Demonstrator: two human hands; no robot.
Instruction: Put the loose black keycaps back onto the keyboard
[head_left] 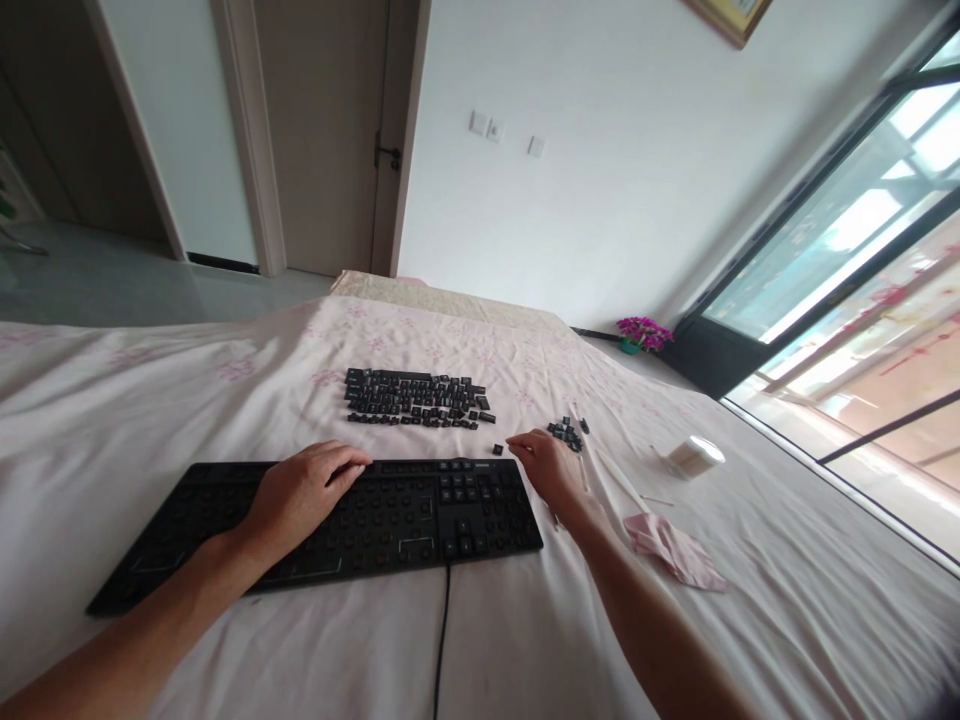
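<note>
A black keyboard [390, 520] lies on the bedsheet; most keys at its left and middle are bare of keycaps, while several caps sit at its right part. Over its upper middle is my left hand [307, 485], fingers curled and pressed together near the back edge; what they hold, if anything, is hidden. My right hand [549, 465] is just beyond the keyboard's right back corner, fingers reaching left with nothing visible in them. Close to its fingertips lies a loose keycap [498, 450]. Behind that hand is a small heap of keycaps [564, 432].
Rows of loose keycaps [416, 398] lie behind the keyboard. To the right are a clear round container [697, 457] of thin sticks, a stick [657, 500] and a crumpled pink cloth [675, 550]. The keyboard's cable [442, 640] runs toward me.
</note>
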